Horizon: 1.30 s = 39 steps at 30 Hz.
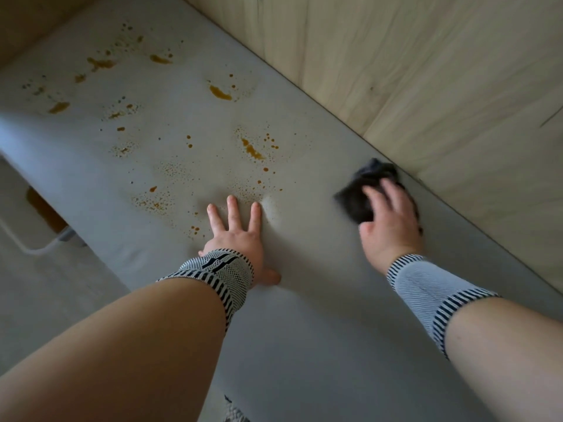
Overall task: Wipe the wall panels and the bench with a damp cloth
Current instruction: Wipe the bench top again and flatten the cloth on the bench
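Cloth (362, 190) sits bunched on the bench (304, 315), dark grey to black, crumpled into a loose wad with one peak sticking up at its far end. It lies close to the seam where the bench meets the wall panel (441, 86), touching or nearly touching it (the blur there makes it hard to say which). The right hand (390, 220) lies on top of the cloth, fingers curled down over it and thumb at its near edge, holding it against the surface; the hand and cloth are smeared with motion blur.

The left hand (237, 236) is planted flat on the bench, well apart from the cloth, fingers straight and spread, thumb out to the side, pressing a shallow dent into the padded grey top. Both wrists wear knitted black-and-white bands.

Stains (253, 150) of orange-brown, in streaks, drops and fine speckle, are scattered over the bench beyond and to the left of the left hand, the nearest speckles just past its fingertips. The wall panel is pale wood with faint grain.
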Available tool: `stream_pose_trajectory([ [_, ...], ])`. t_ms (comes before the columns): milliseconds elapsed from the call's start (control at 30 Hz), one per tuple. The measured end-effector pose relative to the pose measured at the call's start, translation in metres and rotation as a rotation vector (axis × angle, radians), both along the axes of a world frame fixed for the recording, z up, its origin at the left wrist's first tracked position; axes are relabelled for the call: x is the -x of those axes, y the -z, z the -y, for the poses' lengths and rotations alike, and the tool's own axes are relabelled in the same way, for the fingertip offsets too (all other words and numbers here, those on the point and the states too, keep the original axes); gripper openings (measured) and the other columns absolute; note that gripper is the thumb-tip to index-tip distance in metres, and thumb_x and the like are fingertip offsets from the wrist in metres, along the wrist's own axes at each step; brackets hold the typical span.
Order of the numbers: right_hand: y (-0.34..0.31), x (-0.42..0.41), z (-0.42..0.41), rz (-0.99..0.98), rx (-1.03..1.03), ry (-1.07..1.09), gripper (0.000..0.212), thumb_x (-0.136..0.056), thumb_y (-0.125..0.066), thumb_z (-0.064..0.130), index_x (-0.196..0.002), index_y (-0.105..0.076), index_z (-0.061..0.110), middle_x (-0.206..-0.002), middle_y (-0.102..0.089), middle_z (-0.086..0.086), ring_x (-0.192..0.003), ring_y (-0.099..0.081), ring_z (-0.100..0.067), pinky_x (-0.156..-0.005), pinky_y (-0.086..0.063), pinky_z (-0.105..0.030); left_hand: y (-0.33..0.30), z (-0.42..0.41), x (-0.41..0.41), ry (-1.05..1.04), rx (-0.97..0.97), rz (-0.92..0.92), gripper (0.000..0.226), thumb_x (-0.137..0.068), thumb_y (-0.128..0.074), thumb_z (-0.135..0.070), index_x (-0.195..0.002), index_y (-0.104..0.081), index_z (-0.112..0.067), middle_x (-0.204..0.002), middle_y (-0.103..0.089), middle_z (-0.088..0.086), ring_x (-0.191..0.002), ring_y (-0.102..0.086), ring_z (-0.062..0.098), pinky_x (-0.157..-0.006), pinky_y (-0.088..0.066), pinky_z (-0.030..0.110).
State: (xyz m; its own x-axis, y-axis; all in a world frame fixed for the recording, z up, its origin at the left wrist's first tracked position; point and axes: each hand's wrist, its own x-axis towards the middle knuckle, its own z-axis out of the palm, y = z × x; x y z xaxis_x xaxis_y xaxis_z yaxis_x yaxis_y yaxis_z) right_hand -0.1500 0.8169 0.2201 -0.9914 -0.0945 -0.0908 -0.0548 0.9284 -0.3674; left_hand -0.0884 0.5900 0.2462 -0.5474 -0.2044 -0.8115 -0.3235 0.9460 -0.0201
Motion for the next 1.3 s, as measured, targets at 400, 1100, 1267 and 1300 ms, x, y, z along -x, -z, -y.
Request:
stream_pose_trajectory([
  [400, -0.009, 0.018, 0.052, 0.234, -0.060, -0.356, 0.065, -0.090, -0.046, 0.004, -0.148, -0.034, 0.029, -0.161, -0.013, 0.010, -0.148, -0.008, -0.020, -0.121, -0.006, -0.031, 0.003, 0.001, 0.001, 0.000, -0.009, 0.007, 0.142, -0.065, -0.076, -0.069, -0.147, 0.034, -0.033, -0.152, 0.044, 0.005, -0.141, 0.034, 0.044, -0.109, -0.033, 0.065],
  [1100, -0.006, 0.032, 0.042, 0.109, -0.114, 0.194, 0.060, -0.088, -0.053, 0.014, -0.146, -0.037, 0.014, -0.158, -0.023, -0.006, -0.143, -0.021, -0.031, -0.118, -0.016, -0.040, 0.003, 0.001, 0.000, -0.012, -0.037, 0.007, 0.140, -0.068, -0.077, -0.066, -0.147, 0.034, -0.031, -0.150, 0.046, 0.006, -0.140, 0.034, 0.046, -0.108, -0.034, 0.065],
  [1267, -0.007, -0.010, 0.079, 0.123, -0.122, -0.395, 0.061, -0.091, -0.045, 0.022, -0.150, -0.030, 0.026, -0.161, -0.017, 0.003, -0.146, -0.014, -0.033, -0.120, -0.012, -0.045, 0.003, 0.000, 0.001, -0.002, -0.027, 0.003, 0.140, -0.067, -0.076, -0.067, -0.147, 0.033, -0.030, -0.151, 0.045, 0.007, -0.139, 0.034, 0.046, -0.109, -0.034, 0.064],
  [1300, -0.007, -0.012, 0.068, 0.104, -0.148, -0.543, 0.059, -0.088, -0.041, 0.023, -0.146, -0.040, 0.023, -0.158, -0.028, 0.000, -0.143, -0.025, -0.036, -0.119, -0.020, -0.047, 0.003, 0.000, 0.001, -0.002, -0.028, 0.003, 0.140, -0.067, -0.076, -0.067, -0.147, 0.033, -0.030, -0.151, 0.045, 0.007, -0.139, 0.034, 0.046, -0.109, -0.034, 0.064],
])
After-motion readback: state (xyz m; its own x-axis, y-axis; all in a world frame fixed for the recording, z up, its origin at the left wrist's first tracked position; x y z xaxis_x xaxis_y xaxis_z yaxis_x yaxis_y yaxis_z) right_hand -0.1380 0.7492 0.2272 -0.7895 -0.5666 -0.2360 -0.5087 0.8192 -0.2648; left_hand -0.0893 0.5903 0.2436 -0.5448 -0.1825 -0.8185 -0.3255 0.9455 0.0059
